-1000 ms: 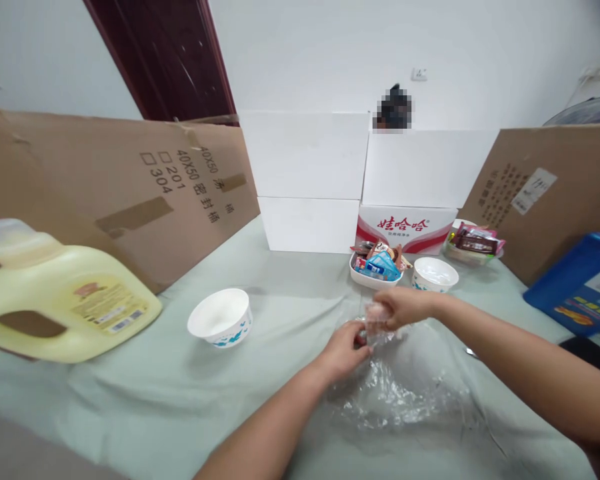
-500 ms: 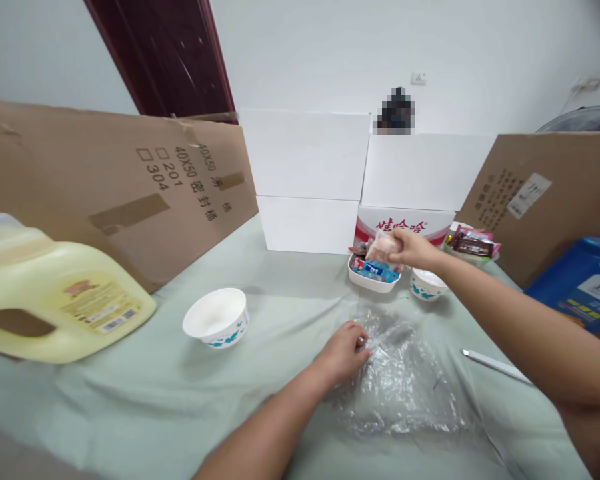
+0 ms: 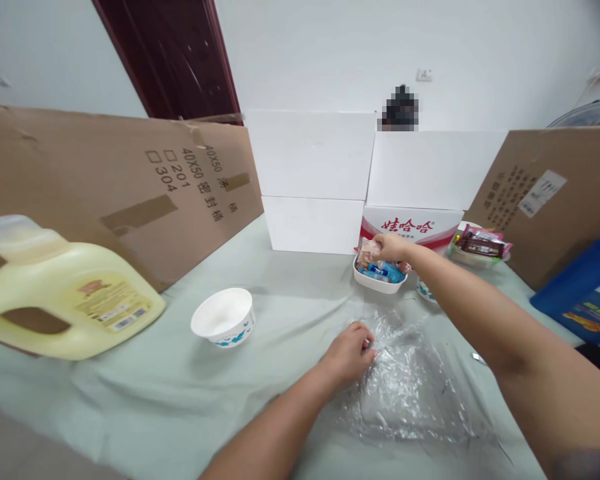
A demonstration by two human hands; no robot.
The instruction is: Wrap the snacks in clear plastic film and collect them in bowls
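Note:
My right hand [image 3: 392, 247] grips a small pinkish wrapped snack packet [image 3: 368, 251] over the left part of a white oval tub [image 3: 379, 285]. Blue wrapped packets [image 3: 383, 271] and other small wrappers fill that tub. Lower down, my left hand [image 3: 351, 350] has its fingers curled on the left edge of a crumpled clear plastic bag [image 3: 410, 393], which lies flat on the cloth. Behind my right forearm, a paper bowl with blue print [image 3: 424, 291] is partly hidden.
A white paper bowl [image 3: 225, 319] stands at left, near a big yellow jug [image 3: 90, 267]. Cardboard panels [image 3: 190, 160] and white boxes [image 3: 315, 160] wall the pale green cloth. Wrapped snacks [image 3: 480, 243] and a blue bottle [image 3: 585, 293] are at right. A person's head [image 3: 400, 110] shows behind.
My right hand has carried the pinkish packet left and slightly down, to the tub's left part. My left hand stays at the bag's edge. The view has shifted slightly.

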